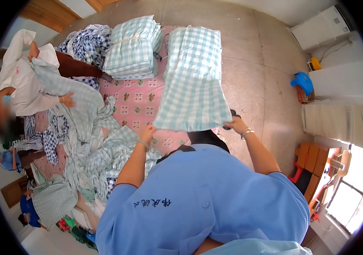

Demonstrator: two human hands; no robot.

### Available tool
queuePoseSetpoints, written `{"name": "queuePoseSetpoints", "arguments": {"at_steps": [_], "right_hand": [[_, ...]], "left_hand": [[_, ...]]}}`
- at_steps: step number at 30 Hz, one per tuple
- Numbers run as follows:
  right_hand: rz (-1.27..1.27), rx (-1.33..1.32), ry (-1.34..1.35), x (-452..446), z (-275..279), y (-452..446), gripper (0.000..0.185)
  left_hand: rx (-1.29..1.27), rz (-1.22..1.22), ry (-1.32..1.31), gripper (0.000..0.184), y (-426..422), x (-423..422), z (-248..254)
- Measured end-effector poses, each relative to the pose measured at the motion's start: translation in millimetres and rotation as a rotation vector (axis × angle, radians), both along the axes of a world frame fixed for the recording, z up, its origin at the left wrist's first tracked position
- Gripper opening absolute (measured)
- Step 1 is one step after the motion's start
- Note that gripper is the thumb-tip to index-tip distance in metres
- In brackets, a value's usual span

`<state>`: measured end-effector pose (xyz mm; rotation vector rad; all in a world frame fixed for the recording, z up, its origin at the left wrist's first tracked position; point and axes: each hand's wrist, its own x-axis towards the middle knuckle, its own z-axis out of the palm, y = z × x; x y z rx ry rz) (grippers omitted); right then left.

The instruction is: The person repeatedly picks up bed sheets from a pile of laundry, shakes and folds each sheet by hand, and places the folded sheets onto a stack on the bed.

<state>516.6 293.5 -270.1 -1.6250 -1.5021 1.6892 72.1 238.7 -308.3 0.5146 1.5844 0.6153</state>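
Observation:
A folded light green and white checked cloth (194, 80) stretches away from me over the pink patterned mat. My left hand (148, 134) is closed on its near left corner. At the near right corner, my right hand (236, 125) pinches the same cloth, a bracelet on the wrist. The near edge is lifted and held taut between both hands, while the far part lies flat. To its left stands a stack of folded checked cloths (130, 55).
Loose checked cloths (109, 157) are heaped at the left. A person in white (28, 89) handles a pale cloth there, with others in blue (9, 160) farther off. A blue stool-like object (302, 83) and orange drawers (311, 159) stand at the right.

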Motion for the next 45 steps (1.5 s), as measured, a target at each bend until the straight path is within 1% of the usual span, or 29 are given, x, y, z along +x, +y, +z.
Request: {"name": "queuePoseSetpoints", "arguments": {"at_steps": [2, 6, 8, 10, 11, 12, 13, 14, 15, 16, 17, 19, 20, 22, 24, 26, 27, 28, 29, 30, 31, 32, 35, 36, 39, 40, 41, 43, 45], "right_hand": [[0.05, -0.116, -0.218, 11.6, -52.2, 16.0, 0.025], [0.005, -0.259, -0.202, 18.1, -56.5, 91.7, 0.028], [0.153, -0.15, -0.246, 24.4, -63.9, 145.7, 0.041], [0.077, -0.405, -0.371, 21.6, -32.0, 218.8, 0.046], [-0.032, -0.285, -0.242, 20.9, -27.2, 249.3, 0.048], [-0.068, -0.194, -0.236, 28.6, -40.9, 280.7, 0.046], [-0.118, -0.24, -0.158, 28.4, -18.3, 316.6, 0.047], [-0.239, -0.211, -0.135, 22.6, 3.8, 346.7, 0.039], [-0.293, -0.178, -0.114, 35.0, -13.2, 381.8, 0.036], [-0.491, -0.195, 0.23, 35.7, -6.7, 411.3, 0.033], [-0.511, -0.165, 0.275, 34.9, 20.0, 438.1, 0.042], [-0.748, -0.008, 0.255, 15.3, 64.6, 475.9, 0.057], [-0.749, -0.024, 0.248, 15.4, 63.3, 486.3, 0.057], [-0.646, 0.095, 0.091, 16.8, 59.7, 498.8, 0.069], [-0.623, 0.089, 0.058, 13.0, 43.3, 484.9, 0.061], [-0.433, -0.004, -0.125, 19.9, 1.7, 459.4, 0.043], [-0.323, -0.098, -0.138, 31.9, -33.3, 439.4, 0.034], [-0.212, -0.191, -0.152, 39.8, -67.7, 416.6, 0.027], [-0.134, -0.292, -0.231, 37.3, -80.8, 384.4, 0.022], [0.002, -0.336, -0.292, 35.7, -83.6, 350.1, 0.024], [0.194, -0.45, -0.353, 44.6, -104.9, 321.3, 0.032], [0.285, -0.534, -0.419, 41.0, -106.7, 293.2, 0.031], [0.473, -0.686, -0.562, 15.2, -88.3, 231.3, 0.028], [0.516, -0.692, -0.571, 3.5, -75.7, 220.8, 0.027], [0.666, -0.619, -0.588, -33.7, -58.6, 215.6, 0.026], [0.706, -0.54, -0.582, -43.9, -61.8, 221.9, 0.026], [0.69, -0.422, -0.594, -58.0, -66.1, 229.7, 0.021], [0.649, -0.363, -0.544, -92.1, -73.7, 256.9, 0.017], [0.519, -0.285, -0.459, -185.9, -39.8, 277.6, 0.018]], "left_hand": [[-0.265, -0.101, -0.019, 0.025, 20.6, 3.9, -18.8], [-0.298, 0.08, 0.092, 0.022, 96.0, 23.0, -15.2], [-0.272, -0.081, 0.06, 0.027, 155.0, 11.1, -23.3], [-0.126, 0.056, 0.127, 0.029, 221.9, 19.0, -14.2], [-0.032, -0.083, 0.11, 0.03, 265.3, 15.4, 0.7], [0.024, -0.122, 0.1, 0.017, 301.1, 5.3, -7.3], [0.052, 0.029, -0.071, 0.014, 339.9, 10.9, 5.7], [0.074, 0.179, -0.243, 0.015, 379.2, 17.0, 20.0], [0.133, 0.198, -0.252, 0.021, 416.7, 7.5, -1.3], [0.278, 0.245, -0.286, 0.026, 443.3, 23.5, 44.7], [0.414, 0.224, -0.376, 0.035, 471.5, 23.9, 55.1], [0.566, 0.215, -0.241, 0.044, 516.4, 37.5, 101.0], [0.55, 0.218, -0.24, 0.044, 525.8, 40.8, 111.5], [0.685, 0.323, -0.147, 0.051, 532.0, 41.4, 116.4], [0.661, 0.341, -0.148, 0.049, 507.1, 37.8, 100.8], [0.424, 0.283, -0.118, 0.041, 461.4, 25.2, 58.3], [0.307, 0.158, -0.011, 0.037, 429.8, 16.0, 33.5], [0.186, 0.034, 0.092, 0.034, 390.7, 4.1, -1.8], [0.238, -0.071, 0.243, 0.032, 333.0, -15.8, -71.6], [0.047, -0.082, 0.249, 0.032, 288.9, 1.4, -26.3], [-0.115, -0.144, 0.186, 0.034, 239.8, -5.3, -38.6], [-0.14, -0.13, 0.21, 0.035, 187.8, -6.2, -43.5], [-0.398, -0.301, 0.184, 0.04, 65.6, -15.0, -32.4], [-0.326, -0.172, 0.258, 0.036, 32.2, -10.4, -23.3], [-0.329, 0.085, 0.191, 0.036, -33.8, -12.6, -0.2], [-0.23, 0.248, 0.167, 0.036, -47.1, -11.4, 14.5], [-0.132, 0.415, 0.149, 0.036, -59.8, -11.1, 31.9], [-0.064, 0.642, 0.105, 0.034, -89.5, -8.9, 70.3], [0.12, 0.814, 0.057, 0.033, -148.2, 7.8, 85.8]]}}
